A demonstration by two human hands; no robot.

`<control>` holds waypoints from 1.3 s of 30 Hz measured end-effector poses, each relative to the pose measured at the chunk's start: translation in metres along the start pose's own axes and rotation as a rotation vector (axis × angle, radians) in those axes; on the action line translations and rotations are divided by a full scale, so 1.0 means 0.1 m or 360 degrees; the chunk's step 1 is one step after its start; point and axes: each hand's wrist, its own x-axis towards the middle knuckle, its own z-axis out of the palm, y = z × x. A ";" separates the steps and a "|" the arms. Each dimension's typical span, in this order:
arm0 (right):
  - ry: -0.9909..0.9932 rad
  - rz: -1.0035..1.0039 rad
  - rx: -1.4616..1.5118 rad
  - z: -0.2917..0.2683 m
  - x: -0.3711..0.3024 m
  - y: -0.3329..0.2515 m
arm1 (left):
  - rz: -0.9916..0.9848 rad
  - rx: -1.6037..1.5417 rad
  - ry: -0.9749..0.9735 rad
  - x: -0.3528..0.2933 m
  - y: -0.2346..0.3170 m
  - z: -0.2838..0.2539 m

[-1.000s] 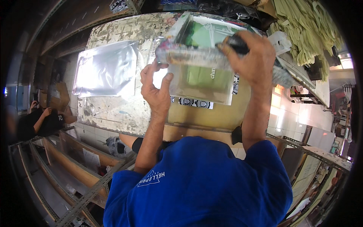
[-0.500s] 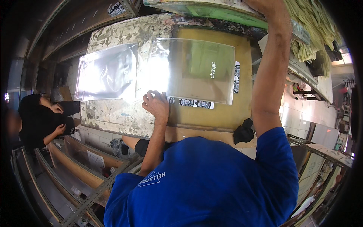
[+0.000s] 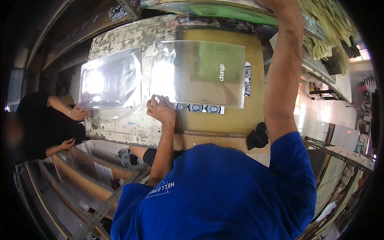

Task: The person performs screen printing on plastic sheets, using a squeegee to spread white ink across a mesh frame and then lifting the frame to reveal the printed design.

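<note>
A clear plastic bag with white printed lettering lies flat across the yellow board and the paint-stained tabletop. At its near left edge, my left hand has its fingers bent and closed on the edge. My right arm reaches up to the far right. My right hand is at the wooden-edged frame with green mesh, partly cut off by the picture's upper edge, its fingers hidden. Strips with round black patterns show beside and under the bag. A second clear plastic bag lies to the left.
Another person's hand touches the table's left edge by the second bag. A crumpled black cloth lies at the board's near right corner. Pale yellow strips hang at the far right. Metal racks stand at the near left.
The other person has leaned in, bringing one hand from the lap to the table's edge by the left bag. My hands and the printed bag keep their places; the view shifts slightly.
</note>
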 end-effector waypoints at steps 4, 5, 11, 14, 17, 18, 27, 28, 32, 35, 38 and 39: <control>0.0067 -0.0053 0.0017 0.02 0.01 0.05 | 0.0021 -0.0117 0.0001 0.03 0.04 -0.01; 0.0081 -0.0065 0.0003 0.02 0.02 0.05 | 0.0014 -0.0148 0.0007 0.06 0.07 -0.03; 0.0017 -0.0041 0.0012 0.00 0.03 0.07 | 0.0017 -0.0416 0.0252 0.67 0.37 -0.37; 0.0015 -0.0024 0.0049 0.00 0.03 0.07 | 0.0052 -0.0416 0.0268 1.03 0.55 -0.65; 0.0083 -0.0111 0.0038 0.02 0.07 0.08 | 0.0013 -0.0840 0.0425 1.32 0.52 -0.79; 0.0111 -0.0149 0.0024 0.04 0.08 0.10 | 0.0004 -0.0933 0.0474 1.39 0.45 -0.79; 0.0059 -0.0152 -0.0054 0.06 0.12 0.12 | -0.0556 -0.0953 0.0466 1.51 -0.70 -0.94; 0.0081 -0.0134 -0.0012 0.05 0.10 0.11 | -0.0615 -0.0956 0.0490 1.50 -0.85 -0.95; 0.0066 -0.0073 0.0106 0.02 0.05 0.06 | -0.0727 -0.0770 0.0617 1.40 -1.61 -0.91; 0.0081 -0.0096 0.0097 0.02 0.05 0.07 | -0.0856 -0.0675 0.0691 1.30 -2.12 -0.90; 0.0176 -0.0225 0.0062 0.05 -0.04 0.04 | -0.1029 -0.0458 0.0691 1.20 -2.66 -0.82; 0.0184 -0.0223 0.0053 0.05 -0.04 0.06 | -0.1081 -0.0360 0.0664 1.19 -2.78 -0.81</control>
